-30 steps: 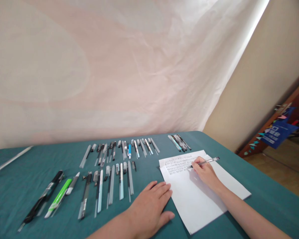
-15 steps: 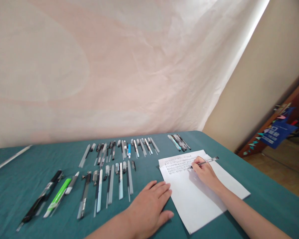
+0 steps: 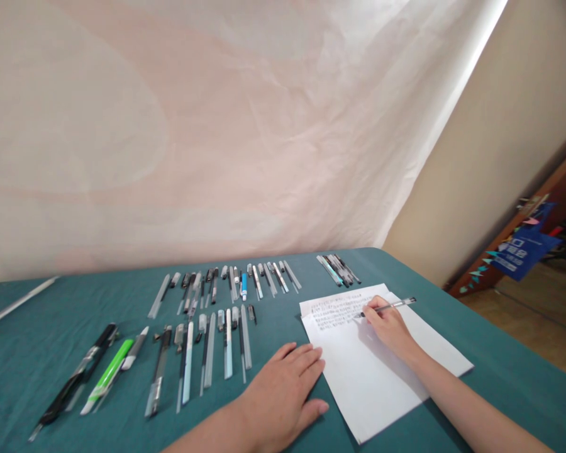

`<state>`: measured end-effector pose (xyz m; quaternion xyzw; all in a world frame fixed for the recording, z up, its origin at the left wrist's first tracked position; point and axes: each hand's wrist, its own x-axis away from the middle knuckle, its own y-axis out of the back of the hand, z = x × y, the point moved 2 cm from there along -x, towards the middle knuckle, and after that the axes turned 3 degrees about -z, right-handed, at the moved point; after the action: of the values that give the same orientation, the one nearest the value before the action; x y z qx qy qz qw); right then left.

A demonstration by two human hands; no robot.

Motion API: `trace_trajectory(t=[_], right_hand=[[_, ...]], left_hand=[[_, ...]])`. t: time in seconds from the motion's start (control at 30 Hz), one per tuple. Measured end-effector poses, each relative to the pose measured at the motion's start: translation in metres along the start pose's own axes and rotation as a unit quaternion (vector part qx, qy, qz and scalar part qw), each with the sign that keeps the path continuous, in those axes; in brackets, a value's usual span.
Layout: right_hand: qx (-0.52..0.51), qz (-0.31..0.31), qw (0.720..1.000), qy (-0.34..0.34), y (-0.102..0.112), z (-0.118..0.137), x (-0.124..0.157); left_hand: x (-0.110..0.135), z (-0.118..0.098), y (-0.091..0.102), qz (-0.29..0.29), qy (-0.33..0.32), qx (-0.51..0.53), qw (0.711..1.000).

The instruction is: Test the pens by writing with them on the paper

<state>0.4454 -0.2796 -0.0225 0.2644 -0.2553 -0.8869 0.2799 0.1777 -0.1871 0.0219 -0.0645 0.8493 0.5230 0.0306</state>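
Between the fingers of my right hand (image 3: 387,324) is a slim pen (image 3: 396,304) with a clear barrel, its tip down at the written lines. Those rows of small dark marks fill the upper left part of the white paper (image 3: 377,390), which lies at a slant over a second sheet (image 3: 343,294). My left hand (image 3: 287,390) rests flat on the green cloth, fingers spread, with its fingertips at the paper's left edge. Just left of it lie several disassembled pens (image 3: 228,346), their barrels, caps and refills set side by side.
A back row of pen parts (image 3: 212,286) runs along the far side. Several whole pens (image 3: 342,269) lie behind the paper. A green pen (image 3: 107,374) and a black pen (image 3: 75,384) are at front left. A pale curtain (image 3: 217,138) hangs behind the green table (image 3: 500,358).
The pen in my right hand has shifted very slightly to the right along the written line. My left hand stays where it was.
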Motion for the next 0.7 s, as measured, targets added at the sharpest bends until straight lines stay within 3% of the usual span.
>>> trace_trajectory(t=[0.5,0.7], right_hand=[[0.007,-0.003,1.000,0.025,-0.003,-0.009,-0.003],[-0.058,-0.026,0.998,-0.016,0.000,-0.007,0.000]], left_hand=[[-0.001,-0.003,0.002,0.009,0.001,-0.022,1.000],[0.000,0.001,0.000,-0.008,-0.006,-0.012,1.000]])
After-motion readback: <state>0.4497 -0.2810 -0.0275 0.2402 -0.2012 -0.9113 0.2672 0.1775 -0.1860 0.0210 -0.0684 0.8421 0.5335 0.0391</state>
